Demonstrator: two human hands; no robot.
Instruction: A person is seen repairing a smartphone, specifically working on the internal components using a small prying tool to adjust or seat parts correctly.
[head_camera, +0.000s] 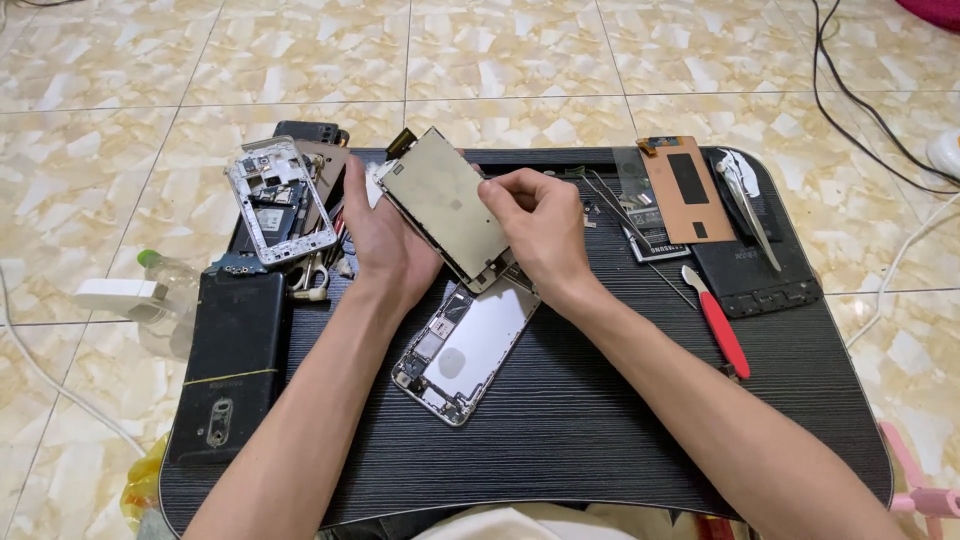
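My left hand (385, 235) and my right hand (540, 230) both hold a detached phone screen panel (440, 195), its grey metal back facing up, tilted above a small black table (560, 420). The left hand grips its left edge. The right hand's fingers pinch its right side near the top. Directly below lies an opened silver phone body (465, 350) with its insides showing, flat on the table.
A black phone back cover (228, 365) and a bare white phone frame (278, 200) lie at the left. A red-handled tool (722, 330), tweezers (750, 200), a copper-coloured panel (690, 190) and a black part (755, 275) lie at the right. Cables cross the tiled floor (880, 90).
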